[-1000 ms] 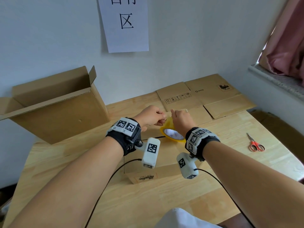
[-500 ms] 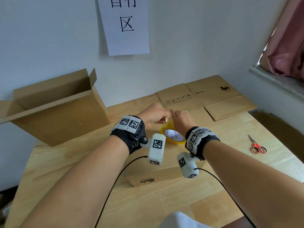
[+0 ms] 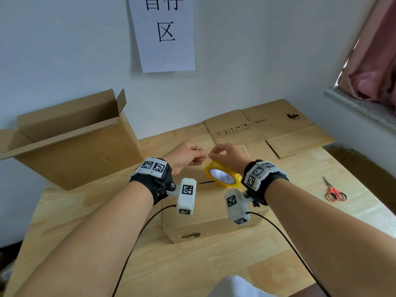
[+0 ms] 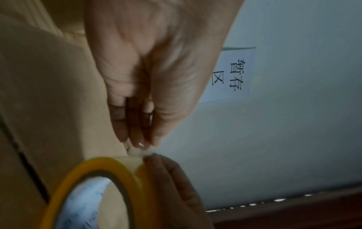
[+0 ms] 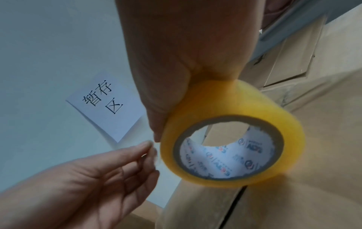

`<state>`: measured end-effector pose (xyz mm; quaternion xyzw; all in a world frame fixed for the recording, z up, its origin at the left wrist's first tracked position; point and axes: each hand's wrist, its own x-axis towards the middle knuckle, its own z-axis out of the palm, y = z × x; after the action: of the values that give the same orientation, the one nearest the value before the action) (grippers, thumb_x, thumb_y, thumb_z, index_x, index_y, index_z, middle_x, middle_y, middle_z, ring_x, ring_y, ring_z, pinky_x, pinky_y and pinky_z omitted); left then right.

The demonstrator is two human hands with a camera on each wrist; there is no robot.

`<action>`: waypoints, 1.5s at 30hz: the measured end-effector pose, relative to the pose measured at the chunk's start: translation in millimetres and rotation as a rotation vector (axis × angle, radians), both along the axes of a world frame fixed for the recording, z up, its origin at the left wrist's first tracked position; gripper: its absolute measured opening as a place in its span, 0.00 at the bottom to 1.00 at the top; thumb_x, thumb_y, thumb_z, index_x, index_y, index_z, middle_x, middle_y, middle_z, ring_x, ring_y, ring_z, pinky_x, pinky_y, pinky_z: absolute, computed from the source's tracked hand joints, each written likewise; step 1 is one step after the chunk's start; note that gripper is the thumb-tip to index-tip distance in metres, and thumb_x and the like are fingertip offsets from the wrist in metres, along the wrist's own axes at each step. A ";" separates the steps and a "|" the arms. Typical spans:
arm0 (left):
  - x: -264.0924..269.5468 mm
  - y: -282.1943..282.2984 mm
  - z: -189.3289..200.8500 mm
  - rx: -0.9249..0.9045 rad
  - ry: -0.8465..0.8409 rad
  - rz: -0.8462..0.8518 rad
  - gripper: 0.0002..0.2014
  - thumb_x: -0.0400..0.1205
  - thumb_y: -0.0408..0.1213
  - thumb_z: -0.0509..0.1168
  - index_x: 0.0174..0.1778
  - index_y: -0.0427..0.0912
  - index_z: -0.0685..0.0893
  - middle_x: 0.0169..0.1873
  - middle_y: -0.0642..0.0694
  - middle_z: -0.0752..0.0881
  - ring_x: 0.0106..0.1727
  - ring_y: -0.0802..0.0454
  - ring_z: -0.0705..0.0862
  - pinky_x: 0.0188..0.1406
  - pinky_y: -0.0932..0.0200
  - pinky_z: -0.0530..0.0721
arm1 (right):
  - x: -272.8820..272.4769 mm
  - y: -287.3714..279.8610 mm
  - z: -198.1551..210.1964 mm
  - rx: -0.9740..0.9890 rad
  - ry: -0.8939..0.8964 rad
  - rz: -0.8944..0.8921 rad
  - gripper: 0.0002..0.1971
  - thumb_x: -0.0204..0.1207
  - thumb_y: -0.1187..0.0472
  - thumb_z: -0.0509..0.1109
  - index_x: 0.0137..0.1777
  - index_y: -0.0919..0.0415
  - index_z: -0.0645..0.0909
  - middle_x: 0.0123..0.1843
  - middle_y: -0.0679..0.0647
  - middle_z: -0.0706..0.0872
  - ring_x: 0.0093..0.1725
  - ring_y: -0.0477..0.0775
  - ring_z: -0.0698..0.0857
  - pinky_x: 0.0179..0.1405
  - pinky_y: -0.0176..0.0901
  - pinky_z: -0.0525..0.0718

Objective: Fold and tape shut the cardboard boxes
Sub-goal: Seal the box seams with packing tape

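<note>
One roll of yellow tape hung above the closed box, gripped by the right hand; the left hand pinched its loose end. Two other boxes: one open, one flattened marked "PICO". One wall sign read "暂存区".

Left hand and right hand now lifted higher above the closed box, tape roll raised with them, fingertips parting slightly.
</note>
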<state>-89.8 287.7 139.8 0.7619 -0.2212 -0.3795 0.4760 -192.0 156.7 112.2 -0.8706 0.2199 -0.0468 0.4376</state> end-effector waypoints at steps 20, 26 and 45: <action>-14.3 98.0 -74.5 0.826 -0.749 -0.707 0.69 0.63 0.75 0.67 0.81 0.42 0.28 0.80 0.45 0.27 0.81 0.45 0.29 0.80 0.35 0.35 | 12.7 21.8 -8.7 -0.195 0.019 -0.136 0.11 0.79 0.51 0.64 0.52 0.54 0.84 0.59 0.50 0.86 0.53 0.53 0.84 0.46 0.42 0.79; -17.8 102.3 -67.9 0.758 -0.675 -0.704 0.67 0.66 0.71 0.69 0.81 0.40 0.29 0.80 0.50 0.26 0.81 0.55 0.29 0.81 0.52 0.46 | 7.8 24.6 -8.2 -0.200 0.003 -0.129 0.11 0.79 0.51 0.65 0.52 0.55 0.84 0.60 0.51 0.85 0.52 0.53 0.83 0.46 0.43 0.80; -12.7 103.5 -60.3 0.747 -0.693 -0.698 0.66 0.66 0.70 0.69 0.82 0.41 0.31 0.81 0.49 0.28 0.83 0.56 0.38 0.82 0.54 0.55 | 72.2 14.4 23.4 -0.638 0.501 0.261 0.15 0.82 0.57 0.62 0.58 0.66 0.83 0.57 0.61 0.86 0.47 0.58 0.82 0.45 0.44 0.79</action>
<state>-102.5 391.3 79.5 0.8388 -0.4515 -0.2949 -0.0749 -119.7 171.1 135.6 -0.9674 0.1816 0.1563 0.0817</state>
